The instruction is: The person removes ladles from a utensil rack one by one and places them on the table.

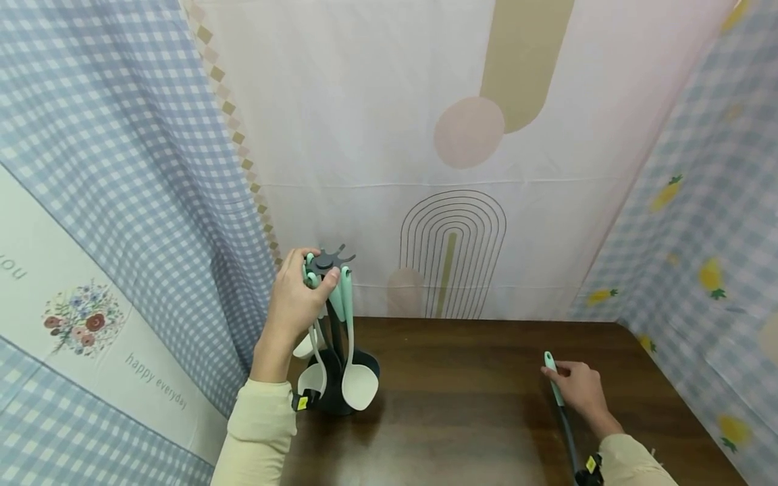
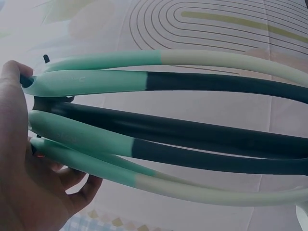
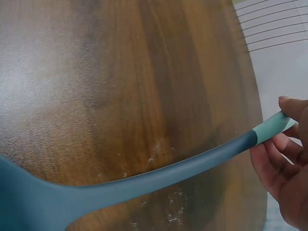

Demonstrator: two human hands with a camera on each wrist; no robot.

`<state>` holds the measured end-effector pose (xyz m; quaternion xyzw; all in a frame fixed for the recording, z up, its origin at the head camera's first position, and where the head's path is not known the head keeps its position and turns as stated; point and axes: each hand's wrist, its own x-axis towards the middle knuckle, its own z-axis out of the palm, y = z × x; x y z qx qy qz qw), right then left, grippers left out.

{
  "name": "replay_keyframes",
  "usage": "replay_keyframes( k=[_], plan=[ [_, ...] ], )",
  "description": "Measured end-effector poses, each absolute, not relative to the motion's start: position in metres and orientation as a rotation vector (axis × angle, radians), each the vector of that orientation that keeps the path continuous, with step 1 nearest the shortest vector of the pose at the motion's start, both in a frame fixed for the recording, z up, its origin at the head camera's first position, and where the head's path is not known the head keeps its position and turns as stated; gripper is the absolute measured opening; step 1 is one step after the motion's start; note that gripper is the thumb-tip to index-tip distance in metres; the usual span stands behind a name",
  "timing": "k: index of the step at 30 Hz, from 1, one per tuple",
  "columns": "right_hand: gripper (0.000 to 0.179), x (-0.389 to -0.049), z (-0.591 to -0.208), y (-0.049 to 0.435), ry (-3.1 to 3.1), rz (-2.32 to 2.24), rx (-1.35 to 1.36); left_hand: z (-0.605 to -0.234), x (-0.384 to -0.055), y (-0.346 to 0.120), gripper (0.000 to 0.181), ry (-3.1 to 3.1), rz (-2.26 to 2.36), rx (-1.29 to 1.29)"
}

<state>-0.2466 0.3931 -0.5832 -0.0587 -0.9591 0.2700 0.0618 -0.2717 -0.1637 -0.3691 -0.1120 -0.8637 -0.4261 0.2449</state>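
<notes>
At the left of the head view, my left hand (image 1: 294, 297) grips the top of a dark utensil rack (image 1: 328, 262), thumb near its pronged hub. Utensils with mint-green handles hang around its dark pole (image 2: 168, 127). One hanging utensil with a cream bowl-like head (image 1: 360, 388) faces the front. Over on the right, my right hand (image 1: 583, 388) pinches the mint handle end of a dark blue-grey kitchen utensil (image 3: 168, 173). That utensil's long shaft slants toward me over the table, and its wide head is cut off by the frame in the right wrist view.
A brown wooden table (image 1: 450, 405) lies under both hands. Behind it hangs a pale printed cloth (image 1: 365, 135). Blue checked curtains (image 1: 152, 169) close off the left side, and another with pineapple prints borders the right.
</notes>
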Motion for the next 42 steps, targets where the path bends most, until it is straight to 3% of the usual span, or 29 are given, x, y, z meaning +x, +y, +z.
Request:
replay_keyframes(
  k=[15,42],
  plan=[
    [0.055,-0.244,-0.609,0.395,-3.016,0.886,-0.265,-0.369,-0.272,-0.164,0.063,-2.343,-1.181,-0.32],
    [0.063,-0.251,-0.635,0.392,-3.167,0.782,-0.342,-0.368,-0.273,-0.165,0.065,-2.364,-1.163,-0.346]
  ],
)
